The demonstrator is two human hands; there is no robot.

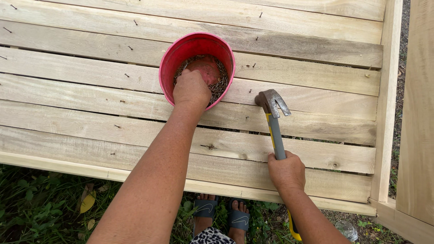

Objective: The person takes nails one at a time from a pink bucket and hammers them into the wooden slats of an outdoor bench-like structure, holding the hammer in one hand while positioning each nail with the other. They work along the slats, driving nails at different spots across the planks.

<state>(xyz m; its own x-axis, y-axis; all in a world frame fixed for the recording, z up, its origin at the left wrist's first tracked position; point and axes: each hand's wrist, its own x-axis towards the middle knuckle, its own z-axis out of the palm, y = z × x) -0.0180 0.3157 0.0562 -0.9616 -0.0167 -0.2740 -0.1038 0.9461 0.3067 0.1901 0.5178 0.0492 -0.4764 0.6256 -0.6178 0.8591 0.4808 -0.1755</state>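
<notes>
Reaching down into a red plastic bowl (197, 68), the person's left hand (191, 89) has its fingers curled among a heap of small nails (219, 80) that fills the bowl's bottom; whether a nail is pinched between the fingertips cannot be told, since the back of the hand hides them. The right hand (286, 171), at about five o'clock from the bowl, is wrapped firmly around the grey and yellow handle of a claw hammer (272, 118). The hammer's steel head rests on the boards at roughly three o'clock from the bowl, claw pointing right.

Both hands work over a slatted wooden panel (316, 77) made of pale, rough planks running left to right, with narrow gaps between them. A lighter upright rail (388, 99) closes the panel at its right edge. Several nails (131, 47) stand only partly driven in the planks to the left of the bowl, at about nine to eleven o'clock, and a few more show near twelve and one o'clock. The planks nearest the person show few nail heads.

Judging from this, the nailing looks partway done: some nails are started but not sunk.

Below the panel's near edge, at six o'clock, lie grass (40, 208) and the person's feet in dark sandals (221, 212).
</notes>
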